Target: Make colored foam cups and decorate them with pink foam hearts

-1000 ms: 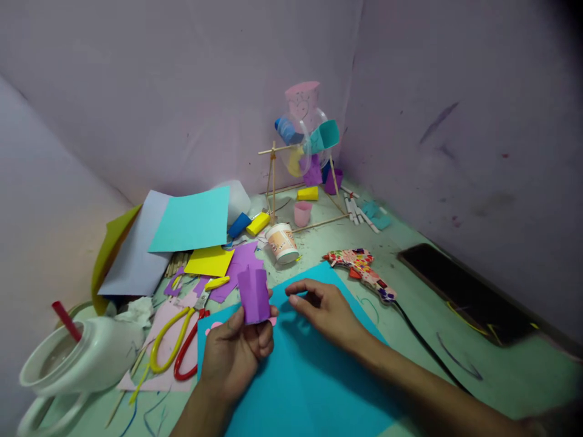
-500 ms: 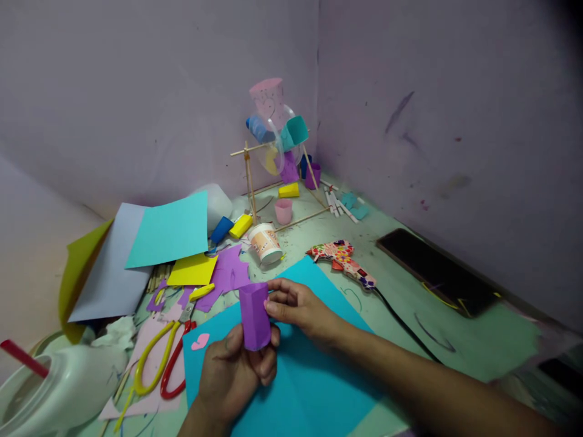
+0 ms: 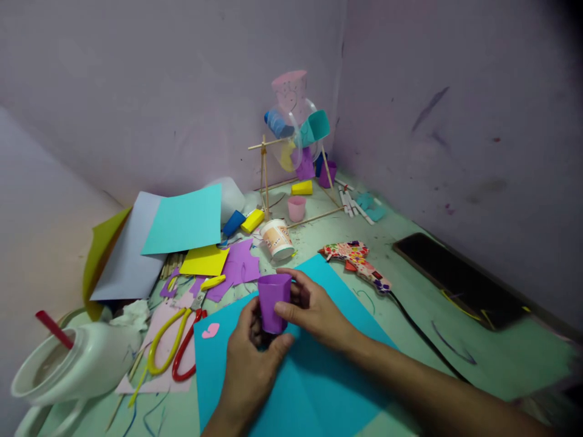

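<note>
A small purple paper cup (image 3: 274, 303) is held upright between both hands, above a blue paper sheet (image 3: 328, 364). My left hand (image 3: 257, 358) is closed round its lower left side, with some fingers hidden behind it. My right hand (image 3: 319, 309) grips it from the right, the thumb pressed on its front and the other fingers behind the rim. Small pink paper cut-outs (image 3: 211, 331) lie on the sheet's left part. Beside the sheet are scissors (image 3: 182, 346) with one yellow and one red handle.
A flowered glue gun (image 3: 357, 261) with a black cord lies to the right, near a dark phone (image 3: 455, 279). Behind stand a stick frame (image 3: 264, 176) carrying coloured cups and a white patterned cup (image 3: 277, 240). At left are paper sheets (image 3: 184, 221) and a white mug (image 3: 82, 364).
The purple cup has been turned in the hands. My left hand has moved round its side, and my right thumb now lies on its front. The camera view has shifted left.
</note>
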Available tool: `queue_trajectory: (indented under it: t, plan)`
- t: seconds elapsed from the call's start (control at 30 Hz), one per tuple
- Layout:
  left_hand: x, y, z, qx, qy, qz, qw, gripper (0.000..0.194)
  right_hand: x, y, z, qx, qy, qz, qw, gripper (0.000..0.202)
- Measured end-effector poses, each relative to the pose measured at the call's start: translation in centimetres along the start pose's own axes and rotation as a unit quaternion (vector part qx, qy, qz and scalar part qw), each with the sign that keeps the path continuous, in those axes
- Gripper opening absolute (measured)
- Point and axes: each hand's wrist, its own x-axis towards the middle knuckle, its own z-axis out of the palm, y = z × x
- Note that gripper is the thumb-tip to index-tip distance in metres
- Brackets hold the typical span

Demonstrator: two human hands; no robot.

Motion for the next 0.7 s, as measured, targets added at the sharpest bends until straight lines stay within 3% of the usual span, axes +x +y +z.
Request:
queue_trajectory:
  t: [0.17,0.53,0.7]
  plan:
    - [0.4,0.8,-0.7,-0.051,-0.076,-0.024,0.995,0.061,0.0,0.0,-0.7,-0.004,-0.022,-0.014,1.000,0.071]
    - [0.9,-0.5,-0.7,-0.128,-0.067,-0.050,0.988,0.049,0.1,0.1,-0.6,-0.057,-0.058,-0.047,0.996,0.061]
    - [0.7,0.0,-1.0,-0.124,-0.072,-0.052,0.988,0.052,-0.2,-0.7,-1.0,-0.114,-0.066,-0.016,0.991,0.079]
